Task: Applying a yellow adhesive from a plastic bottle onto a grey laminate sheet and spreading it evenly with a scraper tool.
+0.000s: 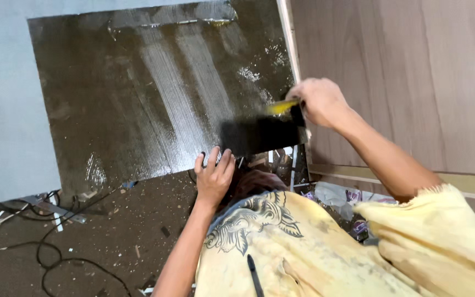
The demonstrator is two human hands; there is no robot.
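A dark board (111,110) coated with wet, ridged glue lies on the floor, with shiny combed streaks down its middle. My right hand (320,102) grips a yellow-handled spreader (262,132) whose wide black blade rests on the board's near right corner. My left hand (214,173) presses flat on the board's near edge with fingers spread, holding nothing. A strip of tape or film (171,15) runs along the board's far edge.
Wood-grain panels (402,71) stand to the right, with a pale strip (468,184) below them. A light grey sheet (1,110) lies left of the board. Black cables (56,258) and debris cover the dirty floor (127,231) near me. My yellow printed shirt (303,247) fills the lower frame.
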